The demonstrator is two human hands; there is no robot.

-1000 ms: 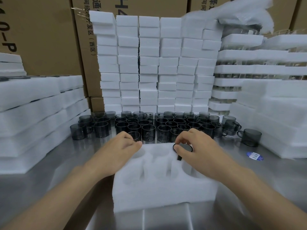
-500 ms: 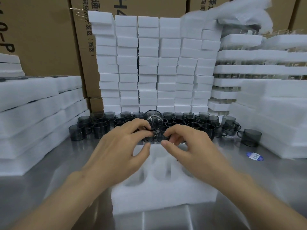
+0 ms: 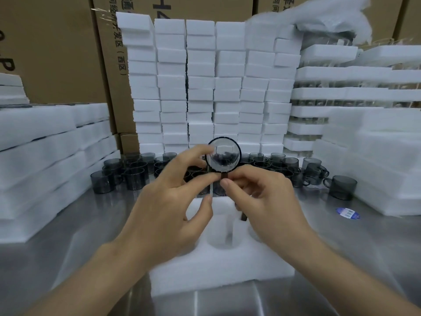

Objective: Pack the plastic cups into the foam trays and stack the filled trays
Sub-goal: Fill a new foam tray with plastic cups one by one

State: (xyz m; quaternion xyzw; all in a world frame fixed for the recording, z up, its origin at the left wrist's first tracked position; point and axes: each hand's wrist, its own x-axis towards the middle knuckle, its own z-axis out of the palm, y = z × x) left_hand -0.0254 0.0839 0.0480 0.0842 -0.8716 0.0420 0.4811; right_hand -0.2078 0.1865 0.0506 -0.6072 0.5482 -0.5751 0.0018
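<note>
Between left hand (image 3: pixel 164 210), right hand (image 3: pixel 266 201): cup (image 3: pixel 224 155)

Brown cardboard boxes (image 3: pixel 57 53) line the far wall; a blue label (image 3: pixel 347 213) lies on the steel bench (image 3: pixel 68 258), right.

1. Left forearm: bare, enters from the lower left, angled up toward the centre.
2. Left hand (image 3: pixel 164 201): back to the camera, fingers curled; forefinger and thumb pinch a cup (image 3: pixel 224 156) at its left edge.
3. Right forearm: bare, enters from the lower right.
4. Right hand (image 3: pixel 266 201): just beside the left; thumb and forefinger pinch the cup's lower edge.
</note>
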